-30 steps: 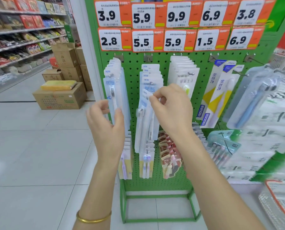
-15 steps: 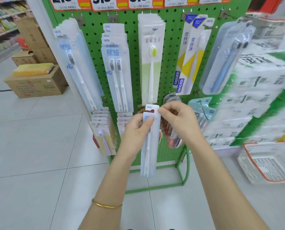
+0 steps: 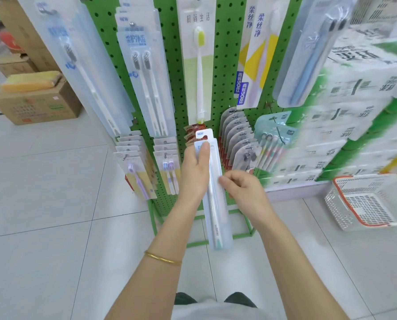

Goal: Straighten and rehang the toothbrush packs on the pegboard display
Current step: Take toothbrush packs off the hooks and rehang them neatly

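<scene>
Left hand (image 3: 196, 172): grips the toothbrush pack (image 3: 216, 215) near its top, with the thumb flat on the front. The other fingers are behind the card and out of sight.
Right hand (image 3: 243, 190): fingers curled, with thumb and forefinger pinching the pack's right edge, lower down than the left thumb.
Toothbrush pack: off any peg, held nearly upright in front of the pegboard's lower row. A white hang tab marked NEW is at its top, and the teal end of a single pale brush shows at the bottom.
Bangle (image 3: 162, 258): gold, on the left wrist.
Pegboard (image 3: 225, 54): green and perforated, on a green frame that stands on the tiled floor.
Upper row: a twin-brush pack (image 3: 144, 72) hangs left of centre. A yellow-bristled pack (image 3: 199, 65) hangs straight, just above the held pack's tab. The FROG packs (image 3: 250, 61) to its right hang tilted, and beyond them is a slanted blue-brush pack (image 3: 308, 56).
Lower row: a purple-brush pack (image 3: 137, 174) hangs at the left, fronting a stack of cards. Fanned grey packs (image 3: 239, 139) hang just right of the held pack, with a multi-brush pack (image 3: 271, 146) beside them.
Basket (image 3: 366, 204): white mesh with an orange rim, on the floor at the right.
Cardboard box (image 3: 36, 100): on the floor at the far left, with a yellow bundle on top.
Stacked white packages (image 3: 354, 88): right of the board, too blurred to read.
</scene>
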A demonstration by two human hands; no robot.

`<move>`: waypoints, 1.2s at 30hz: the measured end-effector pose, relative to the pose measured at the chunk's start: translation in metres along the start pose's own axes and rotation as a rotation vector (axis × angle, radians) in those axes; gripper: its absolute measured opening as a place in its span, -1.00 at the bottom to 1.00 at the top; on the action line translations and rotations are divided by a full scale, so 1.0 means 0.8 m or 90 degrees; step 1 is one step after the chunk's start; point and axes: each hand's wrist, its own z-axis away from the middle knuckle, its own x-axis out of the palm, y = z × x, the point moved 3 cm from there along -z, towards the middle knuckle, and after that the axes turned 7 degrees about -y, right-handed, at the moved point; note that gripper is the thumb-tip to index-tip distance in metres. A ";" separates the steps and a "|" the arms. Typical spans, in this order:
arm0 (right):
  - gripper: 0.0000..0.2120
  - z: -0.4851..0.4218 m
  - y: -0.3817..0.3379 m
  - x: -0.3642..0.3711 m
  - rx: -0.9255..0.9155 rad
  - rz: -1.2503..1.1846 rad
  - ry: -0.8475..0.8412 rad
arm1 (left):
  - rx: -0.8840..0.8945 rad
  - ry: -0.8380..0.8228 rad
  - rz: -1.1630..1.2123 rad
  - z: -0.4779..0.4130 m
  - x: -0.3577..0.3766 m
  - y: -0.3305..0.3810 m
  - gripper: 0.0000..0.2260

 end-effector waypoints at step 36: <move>-0.81 -0.030 0.031 -0.030 0.151 -0.299 0.236 | -0.031 -0.490 -0.309 0.046 0.013 -0.050 -0.22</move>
